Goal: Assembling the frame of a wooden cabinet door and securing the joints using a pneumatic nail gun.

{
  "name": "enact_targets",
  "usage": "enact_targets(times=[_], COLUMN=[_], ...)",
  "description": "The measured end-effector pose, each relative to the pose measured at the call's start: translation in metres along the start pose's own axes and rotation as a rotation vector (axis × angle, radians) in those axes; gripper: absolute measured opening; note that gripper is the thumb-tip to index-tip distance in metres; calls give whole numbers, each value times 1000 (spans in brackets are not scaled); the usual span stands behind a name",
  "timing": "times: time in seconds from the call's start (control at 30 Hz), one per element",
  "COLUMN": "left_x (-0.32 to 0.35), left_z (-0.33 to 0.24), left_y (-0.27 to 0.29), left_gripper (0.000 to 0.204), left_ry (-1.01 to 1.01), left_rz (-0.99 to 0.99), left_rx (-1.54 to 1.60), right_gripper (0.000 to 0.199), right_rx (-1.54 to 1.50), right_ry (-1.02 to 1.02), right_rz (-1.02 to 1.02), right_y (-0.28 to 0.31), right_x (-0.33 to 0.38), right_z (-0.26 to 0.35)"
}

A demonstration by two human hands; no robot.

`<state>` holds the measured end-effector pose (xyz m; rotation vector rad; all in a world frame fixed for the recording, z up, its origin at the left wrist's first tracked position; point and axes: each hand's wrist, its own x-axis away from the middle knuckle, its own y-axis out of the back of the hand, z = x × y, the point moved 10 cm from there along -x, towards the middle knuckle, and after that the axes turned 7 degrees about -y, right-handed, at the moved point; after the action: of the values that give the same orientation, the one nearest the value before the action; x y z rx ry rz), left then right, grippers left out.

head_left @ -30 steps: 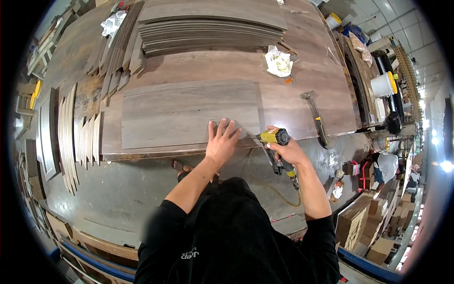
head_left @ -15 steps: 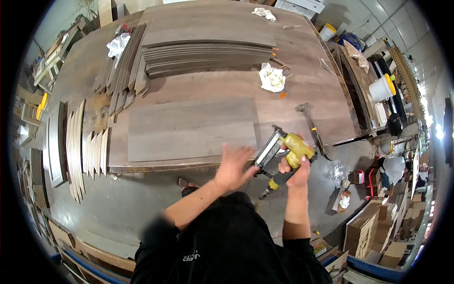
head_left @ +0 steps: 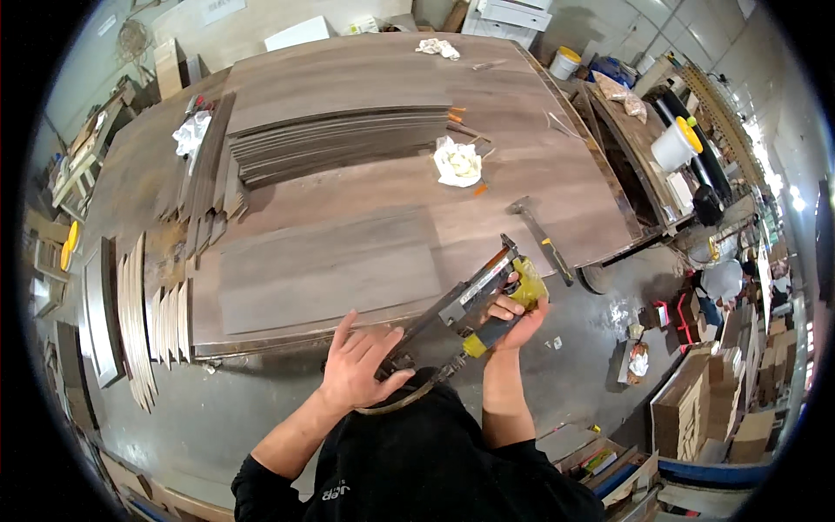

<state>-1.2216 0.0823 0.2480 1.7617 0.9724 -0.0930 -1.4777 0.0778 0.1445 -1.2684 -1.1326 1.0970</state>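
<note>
In my right hand (head_left: 513, 326) is a yellow-green and black nail gun (head_left: 529, 283), my fingers wrapped round its handle. Its long dark magazine (head_left: 465, 302) slants down toward my left hand (head_left: 358, 364). That hand has its fingers spread, close to the magazine's rear end; whether it touches is unclear. An air hose (head_left: 404, 400) runs from the handle's base past my body. Just beyond the hands, a flat grey-brown panel (head_left: 330, 270) lies at the near edge of the worktable (head_left: 487, 222). A hammer (head_left: 541, 239) rests on the table right of the panel.
Stacked dark boards (head_left: 339, 143) stand farther back on the table, with narrow strips (head_left: 204, 157) at their left. A white bag (head_left: 457, 163) sits right of the stack. Pale curved strips (head_left: 132, 322) line the left edge. Cartons (head_left: 696, 404) stand at lower right.
My left hand has drawn back toward my body, down and left, and the magazine now reaches out farther. The nail gun has turned in my right hand. The whole view has shifted.
</note>
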Motion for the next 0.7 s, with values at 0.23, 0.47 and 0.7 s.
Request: enact_targets(times=[0.23,0.47,0.7], left_x=[-15,32,264], left_z=[24,76,224], left_y=[13,5,84], left_gripper=[61,53,48], left_ry=[-135,170,891], left_rz=[-469,-267,-168], left_rx=[130,-107,-319], right_gripper=[64,93,93], right_rx=[583,898,1487], right_ry=[32,-47,-607], right_rz=[67,73,25], right_y=[1,-55,-1], right_x=[-10,-35,-36], right_z=[-53,-74,-181])
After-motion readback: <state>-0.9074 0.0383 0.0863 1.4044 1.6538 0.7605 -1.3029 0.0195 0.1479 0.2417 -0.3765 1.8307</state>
